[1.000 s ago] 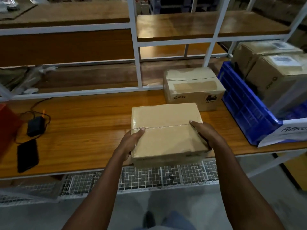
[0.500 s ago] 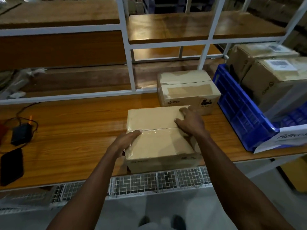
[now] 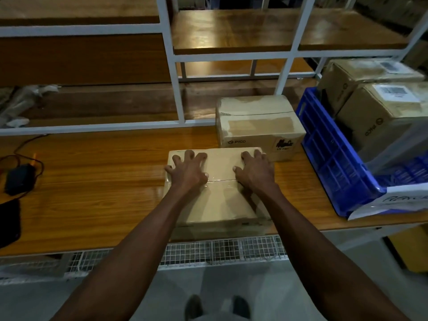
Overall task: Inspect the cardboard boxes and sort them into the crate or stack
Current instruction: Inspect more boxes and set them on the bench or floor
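Observation:
A taped cardboard box (image 3: 220,202) lies flat at the front edge of the wooden workbench (image 3: 92,186). My left hand (image 3: 188,169) rests palm down on the far left of its top, fingers spread and reaching the far edge. My right hand (image 3: 254,169) lies the same way on the far right of the top. Just behind stands a second box (image 3: 259,126) printed PICO. At the right sits a blue crate (image 3: 333,158) holding two labelled cardboard boxes (image 3: 389,112).
A black charger with cables (image 3: 19,178) and a flat black device (image 3: 9,222) lie at the bench's left end. White shelf uprights (image 3: 171,63) and wooden shelves rise behind. A wire mesh shelf (image 3: 220,251) runs below the bench front. A white sheet (image 3: 398,201) hangs on the crate.
Both hands left the box's sides and slid forward onto its top, to the far edge. The box now sits lower on the bench and closer to the PICO box.

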Motion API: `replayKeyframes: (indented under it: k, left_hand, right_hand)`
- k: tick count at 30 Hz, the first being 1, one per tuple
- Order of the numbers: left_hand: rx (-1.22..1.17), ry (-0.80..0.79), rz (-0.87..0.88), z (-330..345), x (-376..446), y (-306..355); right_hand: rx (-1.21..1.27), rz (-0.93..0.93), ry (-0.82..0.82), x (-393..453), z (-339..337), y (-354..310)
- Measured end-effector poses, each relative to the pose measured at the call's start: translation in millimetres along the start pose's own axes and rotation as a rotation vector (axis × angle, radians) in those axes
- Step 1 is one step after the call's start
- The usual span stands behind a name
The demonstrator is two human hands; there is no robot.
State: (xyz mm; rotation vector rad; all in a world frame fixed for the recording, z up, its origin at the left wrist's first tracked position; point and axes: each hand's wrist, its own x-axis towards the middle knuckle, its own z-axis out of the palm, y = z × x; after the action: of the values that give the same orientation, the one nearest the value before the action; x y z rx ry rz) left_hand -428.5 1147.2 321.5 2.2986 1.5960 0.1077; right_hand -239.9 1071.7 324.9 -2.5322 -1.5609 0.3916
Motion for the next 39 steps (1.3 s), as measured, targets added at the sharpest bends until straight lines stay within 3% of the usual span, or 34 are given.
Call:
replayKeyframes:
  k: [6, 18, 29, 39]
  left_hand:
    - [-0.011, -0.086, -0.019, -4, 12, 1]
    - [-0.06, 0.068, 0.086, 10, -61, 1]
    - [-0.048, 0.083, 0.077, 12, -75, 8]
    - [-0.046, 0.091, 0.139, 25, -109, -1]
  right_hand:
    - [-0.033, -0.121, -0.164, -5, 4, -24]
    - [0.004, -0.127, -0.153, -20, 2, -17]
    - [0.117, -0.115, -0.172, -80, 15, -33]
    - [0.034, -0.143, -0.144, -103, 3, -14]
